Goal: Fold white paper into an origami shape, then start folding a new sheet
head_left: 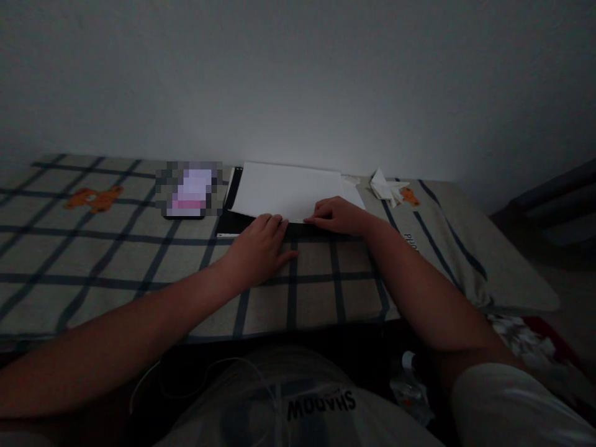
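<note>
White paper [288,189] (near edge) pinned under both hands [298,233].

Wall: plain pale wall [298,74], bare, brightest at the middle and dim toward the corners.
Surface: bed or table under a checked cloth [116,248], beige with dark blue lines and orange bear prints.
Light: dim throughout.
Floor: shadowed at the right edge, unclear.

Off to the left of your left hand there's a phone [189,189] lying on the checked bedsheet [116,248]. Past your right hand sits a little pile of folded paper bits [386,185], near the pillow [465,248].
</note>
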